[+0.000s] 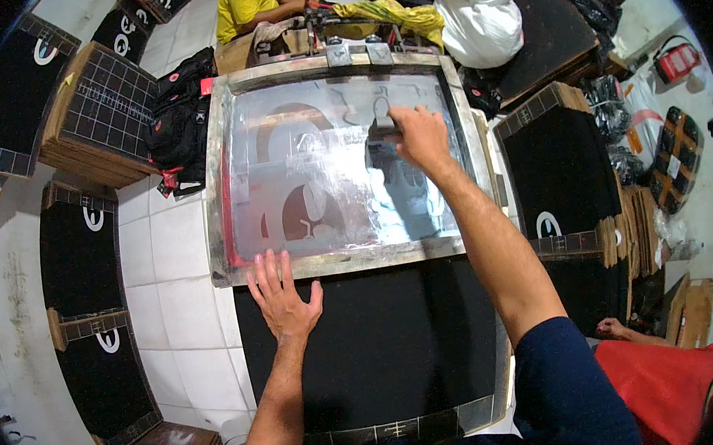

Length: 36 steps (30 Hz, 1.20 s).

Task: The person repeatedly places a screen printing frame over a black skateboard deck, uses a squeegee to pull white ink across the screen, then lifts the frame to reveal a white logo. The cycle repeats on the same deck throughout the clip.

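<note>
head view: the right hand (418, 135) bends over the far right part of a framed screen, its fingers (411, 120) curled and gripping a small greyish block-like tool (382, 126). the tool projects to the left of those fingers, over the glossy mesh (348, 223); whether its lower edge touches the mesh cannot be told. the left hand (283, 307) is empty and open, palm down, its fingers spread with their tips on the near rail of the pale, worn frame (415, 254), close to its left corner.

the mesh lies beyond the left fingers and around and below the right ones, with large rounded shapes showing to the left of the right fingers and a bright glare between the two hands. two metal clamps (338, 55) sit on the far rail, beyond the right fingers. nearer the body than both sets of fingers, a black panel (385, 340) extends from the near rail.

well left of the right fingers, black bags (183, 119) lie beside a stack of boards (97, 110) with a gridded top. a white bundle (483, 17) stands beyond and to the right of the right fingers; farther off, past the frame, sits a person in a yellow shirt (251, 5).
</note>
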Each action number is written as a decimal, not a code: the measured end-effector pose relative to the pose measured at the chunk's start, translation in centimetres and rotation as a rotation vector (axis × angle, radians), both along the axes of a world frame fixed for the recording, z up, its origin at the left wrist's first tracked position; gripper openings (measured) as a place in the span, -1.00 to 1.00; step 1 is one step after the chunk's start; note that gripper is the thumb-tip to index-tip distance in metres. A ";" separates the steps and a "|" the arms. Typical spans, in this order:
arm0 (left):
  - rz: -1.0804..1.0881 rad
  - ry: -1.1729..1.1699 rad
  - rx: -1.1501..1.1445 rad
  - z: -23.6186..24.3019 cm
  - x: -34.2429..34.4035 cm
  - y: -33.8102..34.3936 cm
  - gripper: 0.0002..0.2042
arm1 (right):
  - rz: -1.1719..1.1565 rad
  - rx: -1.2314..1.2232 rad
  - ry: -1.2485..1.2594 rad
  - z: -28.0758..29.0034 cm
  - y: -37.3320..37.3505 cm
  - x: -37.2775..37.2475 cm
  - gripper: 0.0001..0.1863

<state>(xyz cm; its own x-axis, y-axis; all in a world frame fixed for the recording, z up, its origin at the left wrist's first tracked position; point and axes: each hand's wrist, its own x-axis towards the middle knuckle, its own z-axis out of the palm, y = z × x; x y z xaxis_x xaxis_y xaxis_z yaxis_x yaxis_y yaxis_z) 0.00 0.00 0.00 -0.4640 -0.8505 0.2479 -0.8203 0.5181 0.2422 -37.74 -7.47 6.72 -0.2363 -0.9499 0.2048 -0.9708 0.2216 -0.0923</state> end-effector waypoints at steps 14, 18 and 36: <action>-0.113 0.140 0.004 1.3 0.2 -3.2 -0.35 | 0.084 -0.078 -0.026 0.7 13.7 7.4 -0.67; -0.166 0.201 0.004 1.4 0.4 -3.7 -0.42 | 0.053 -0.044 -0.001 0.8 13.1 6.9 -0.68; -0.071 0.110 -0.065 -0.5 -0.1 -2.3 -0.20 | 0.020 -0.038 0.033 0.3 5.2 2.5 -0.53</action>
<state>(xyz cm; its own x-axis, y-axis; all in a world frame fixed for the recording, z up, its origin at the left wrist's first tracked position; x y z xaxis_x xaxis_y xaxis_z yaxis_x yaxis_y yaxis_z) -0.05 -2.26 -0.49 -0.4896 -0.7969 0.3539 -0.7512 0.5916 0.2930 -35.24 -2.28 7.03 -0.2095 -0.9458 0.2483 -0.9777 0.1986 -0.0683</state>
